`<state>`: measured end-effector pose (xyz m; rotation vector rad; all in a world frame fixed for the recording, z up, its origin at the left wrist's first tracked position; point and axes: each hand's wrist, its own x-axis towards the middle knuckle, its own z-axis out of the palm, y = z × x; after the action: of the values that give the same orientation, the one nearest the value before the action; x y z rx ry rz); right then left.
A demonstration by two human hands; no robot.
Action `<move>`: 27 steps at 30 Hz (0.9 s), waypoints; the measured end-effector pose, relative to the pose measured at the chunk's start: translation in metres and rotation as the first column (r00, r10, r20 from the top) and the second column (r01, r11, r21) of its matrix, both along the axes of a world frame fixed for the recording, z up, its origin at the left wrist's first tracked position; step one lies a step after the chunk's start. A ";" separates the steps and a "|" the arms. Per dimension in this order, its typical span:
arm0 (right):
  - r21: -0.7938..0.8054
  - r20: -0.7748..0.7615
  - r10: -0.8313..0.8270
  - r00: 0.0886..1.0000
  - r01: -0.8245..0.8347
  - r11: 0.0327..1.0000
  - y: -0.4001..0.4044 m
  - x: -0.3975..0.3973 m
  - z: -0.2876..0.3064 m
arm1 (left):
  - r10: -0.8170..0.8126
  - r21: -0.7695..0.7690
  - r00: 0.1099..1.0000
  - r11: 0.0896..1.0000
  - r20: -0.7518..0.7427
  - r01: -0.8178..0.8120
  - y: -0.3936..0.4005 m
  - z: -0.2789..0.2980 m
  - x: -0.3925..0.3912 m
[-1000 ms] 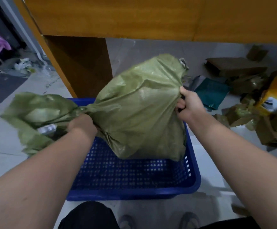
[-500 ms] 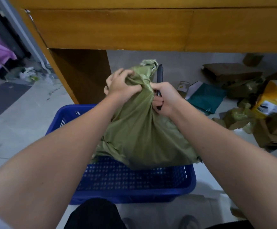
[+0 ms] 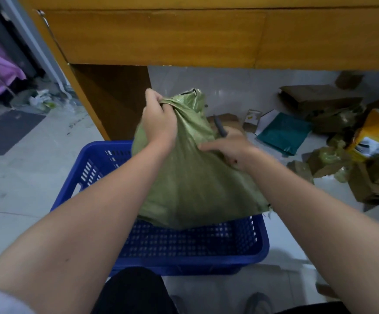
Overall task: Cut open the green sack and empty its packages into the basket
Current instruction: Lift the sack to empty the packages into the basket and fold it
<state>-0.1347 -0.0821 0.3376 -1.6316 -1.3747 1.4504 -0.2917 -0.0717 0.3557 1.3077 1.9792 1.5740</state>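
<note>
Over blue basket (image 3: pixel 259 243): crinkled green sack (image 3: pixel 193 177) upright; left hand (image 3: pixel 159 123) gripping bunched neck; right hand (image 3: pixel 231 148) gripping dark knife (image 3: pixel 220 129).

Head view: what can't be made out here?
- Green sack contents: hidden by its fabric.
- Dark tool in right hand: blurred, partly covered by hand and sack.
- Blue basket floor: mostly covered by the sack and arms.

Teal mailer (image 3: pixel 284 133), scattered cardboard boxes (image 3: pixel 319 99)

Olive-green woven sack (image 3: pixel 190 177), blue perforated basket (image 3: pixel 190 248), orange-brown wooden cabinet (image 3: pixel 161 37), teal packet (image 3: pixel 284 132).
</note>
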 end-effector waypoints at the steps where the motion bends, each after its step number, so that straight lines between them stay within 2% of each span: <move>1: 0.011 0.017 -0.009 1.000 0.009 1.000 -0.002 0.000 -0.009 | -0.006 0.010 1.000 1.000 0.005 0.006 0.001 0.000 0.001; 3: 0.092 0.068 -0.078 0.995 0.072 0.993 -0.005 -0.002 -0.020 | -0.090 -0.047 0.989 0.995 -0.115 0.085 0.003 0.002 0.002; 5: 0.130 -0.038 -0.166 0.985 0.170 0.977 -0.006 -0.009 -0.019 | -0.110 -0.147 0.961 0.986 -0.254 0.073 0.006 0.013 -0.004; 7: 0.095 -0.216 -0.196 0.957 0.220 0.971 -0.005 -0.017 -0.012 | -0.078 -0.228 0.968 0.973 -0.239 0.022 0.012 0.024 -0.015; 8: 0.087 -0.220 -0.165 0.961 0.188 0.978 -0.005 -0.021 -0.006 | -0.093 -0.293 0.972 0.956 -0.215 0.027 0.016 0.025 -0.022; 10: 0.072 -0.197 -0.122 0.973 0.139 0.988 -0.005 -0.025 0.004 | -0.235 -0.536 0.929 0.843 -0.285 0.049 0.016 0.025 -0.032; 11: 0.054 -0.228 -0.159 0.961 0.175 0.983 -0.005 -0.026 0.007 | -0.311 -0.630 0.901 0.774 -0.303 0.055 0.015 0.025 -0.038; 12: 0.033 -0.242 -0.194 0.951 0.208 0.978 -0.004 -0.027 0.010 | -0.329 -0.632 0.880 0.774 -0.342 0.043 0.015 0.024 -0.044; 15: -0.010 -0.141 -0.196 0.970 0.197 0.980 -0.002 -0.023 0.017 | -0.226 -0.433 0.822 0.901 -0.522 -0.027 0.015 0.019 -0.047; 17: 0.007 -0.187 -0.241 0.952 0.246 0.969 0.001 -0.021 0.024 | -0.242 -0.427 0.790 0.904 -0.564 -0.028 0.011 0.011 -0.040; 20: 0.032 -0.152 -0.190 0.970 0.197 0.980 0.001 -0.018 0.031 | -0.185 -0.386 0.828 0.922 -0.529 -0.041 0.016 0.003 -0.037; 23: 0.011 -0.162 -0.206 0.965 0.210 0.978 -0.001 -0.021 0.028 | -0.235 -0.458 0.832 0.889 -0.503 -0.026 0.018 0.007 -0.035; 25: -0.018 -0.237 -0.260 0.936 0.263 0.965 -0.003 -0.022 0.025 | -0.253 -0.457 0.878 0.888 -0.407 0.045 0.021 0.011 -0.034; 27: -0.079 -0.292 -0.286 0.912 0.275 0.958 -0.004 -0.021 0.022 | -0.337 -0.485 0.878 0.863 -0.339 0.144 0.022 0.016 -0.037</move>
<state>-0.1558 -0.0866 0.3595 -1.4829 -0.9076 1.4820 -0.3289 -0.0495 0.3715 1.7001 2.1225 0.6919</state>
